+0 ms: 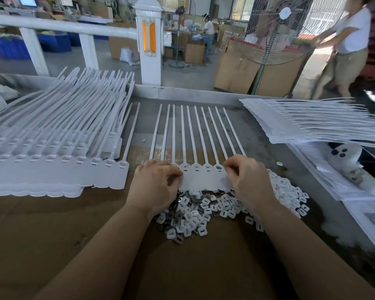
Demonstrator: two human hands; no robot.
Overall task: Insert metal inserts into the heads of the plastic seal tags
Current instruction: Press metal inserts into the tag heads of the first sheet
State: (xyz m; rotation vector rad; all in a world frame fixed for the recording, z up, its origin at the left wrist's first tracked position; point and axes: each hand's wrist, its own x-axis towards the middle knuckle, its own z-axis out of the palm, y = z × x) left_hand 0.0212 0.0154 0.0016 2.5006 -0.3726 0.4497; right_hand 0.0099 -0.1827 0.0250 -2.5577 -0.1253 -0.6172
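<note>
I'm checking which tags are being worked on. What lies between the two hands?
In the head view, between the left hand and the right hand lie the heads of the row of seal tags, flat on the table.

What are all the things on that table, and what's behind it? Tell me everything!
Tag row: about ten joined tags, white, middle of table, under both hands.
Left stack: many tags, white, piled at left.
Right stack: many tags, white, piled at right, tails pointing right.
Inserts: a big heap, white and grey metal, near edge of the tag row.
Cardboard: one sheet, brown, covering the near table.
Toy: one, white with dark dots, far right.
Fan: one, wire-caged, behind the table.
Post: one, white with orange strips, behind the table.
Left hand: fingers curled at the row's left end.
Right hand: fingertips pinching at a tag head.
</note>
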